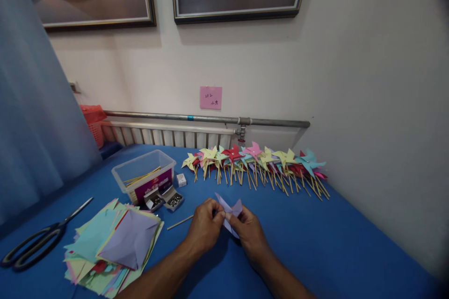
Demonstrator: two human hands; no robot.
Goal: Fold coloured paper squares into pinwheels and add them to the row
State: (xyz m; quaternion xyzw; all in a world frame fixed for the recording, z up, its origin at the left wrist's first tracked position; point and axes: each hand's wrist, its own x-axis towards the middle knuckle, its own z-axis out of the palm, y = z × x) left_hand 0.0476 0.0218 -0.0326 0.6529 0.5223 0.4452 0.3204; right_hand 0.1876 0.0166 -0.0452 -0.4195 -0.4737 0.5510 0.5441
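My left hand (204,226) and my right hand (247,232) meet over the blue table (315,243), both pinching a folded lavender paper piece (234,207) between thumb and fingers. Its points stick up above my fingertips. A thin wooden stick (179,222) lies on the table just left of my left hand. A stack of coloured paper squares (115,243), topped by a lavender sheet, sits to the left of my left forearm.
A row of finished paper pinwheels on sticks (256,163) lies along the far edge by the radiator. A clear plastic box with sticks (144,175), two small open boxes of pins (164,200) and black scissors (38,240) lie at the left. A blue curtain hangs at far left.
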